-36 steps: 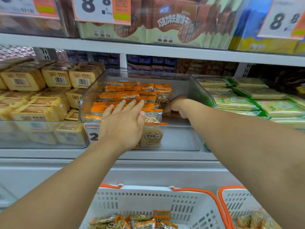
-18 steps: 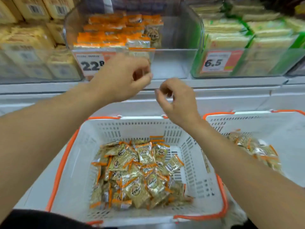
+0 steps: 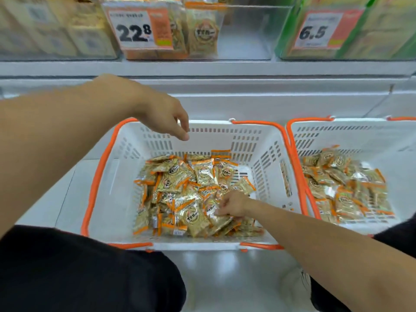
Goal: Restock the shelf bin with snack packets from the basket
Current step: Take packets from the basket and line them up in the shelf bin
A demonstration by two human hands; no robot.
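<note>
From the head camera, a white basket (image 3: 126, 176) with orange handles sits on the floor at the centre of the frame, and a heap of gold-and-orange snack packets (image 3: 180, 192) fills its bottom from the middle toward four o'clock. The right hand (image 3: 233, 204) reaches down into the basket at about four o'clock of the heap, its fingers curled onto the packets there and gripping at them, though how many it holds cannot be told. The left hand (image 3: 164, 115) hangs above the basket's far rim at about eleven o'clock, fingers pointing down and loosely relaxed, holding nothing. At three o'clock, just beside the first basket, stands a second basket (image 3: 360, 131) of the same kind with more of the same packets (image 3: 342, 188) piled in it. At twelve o'clock, on the shelf (image 3: 202, 68) above, is the clear shelf bin (image 3: 247, 32); a few packets stand upright against its front wall on the left, beside a price tag (image 3: 139, 28) reading 22.8, and its right part shows bare plastic. At one o'clock a neighbouring bin (image 3: 283, 48) of green-edged packs carries a tag (image 3: 324, 30) reading 6.5. At six o'clock dark clothing (image 3: 78, 271) covers the person's knees.
</note>
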